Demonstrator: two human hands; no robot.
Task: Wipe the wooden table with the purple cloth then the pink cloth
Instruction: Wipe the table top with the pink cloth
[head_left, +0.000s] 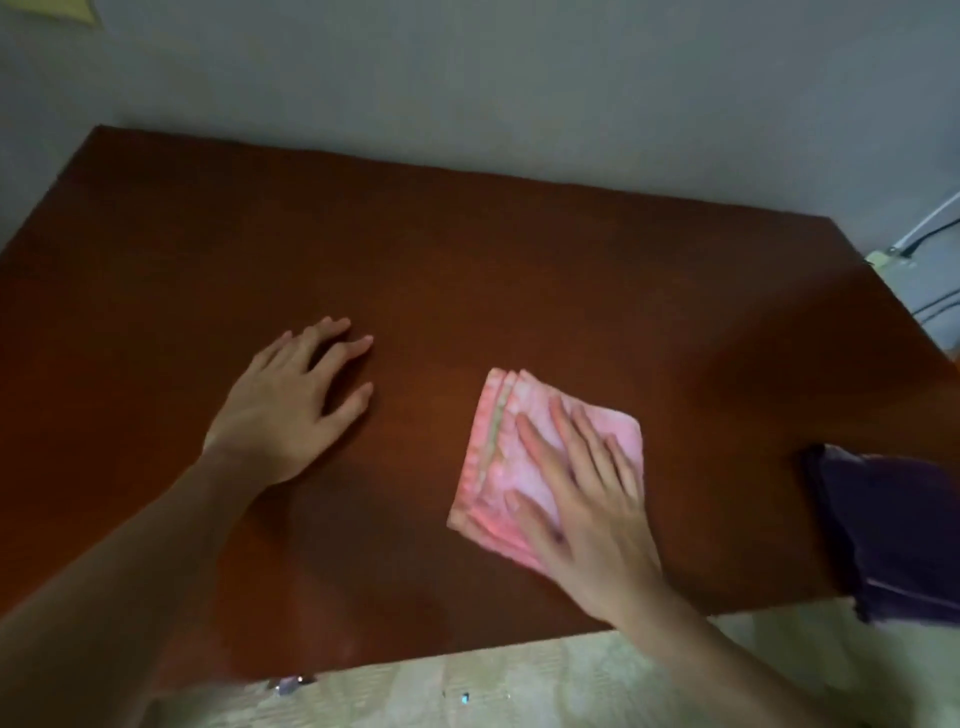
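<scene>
Pink cloth: folded terry square, mid-table, pressed flat under your right hand, fingers straight. Left hand: splayed on smooth brown wood. Purple cloth: crumpled at right edge.

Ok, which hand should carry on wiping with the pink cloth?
Right. The right hand lies flat on the pink cloth; the left hand rests on bare wooden table.

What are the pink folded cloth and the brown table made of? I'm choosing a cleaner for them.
The pink folded cloth looks like soft terry or microfibre: fuzzy, mottled pile, with stacked layered edges. The brown table looks like smooth, matt reddish-brown wood or wood laminate; no grain is visible in the blur, so solid wood is uncertain.
</scene>
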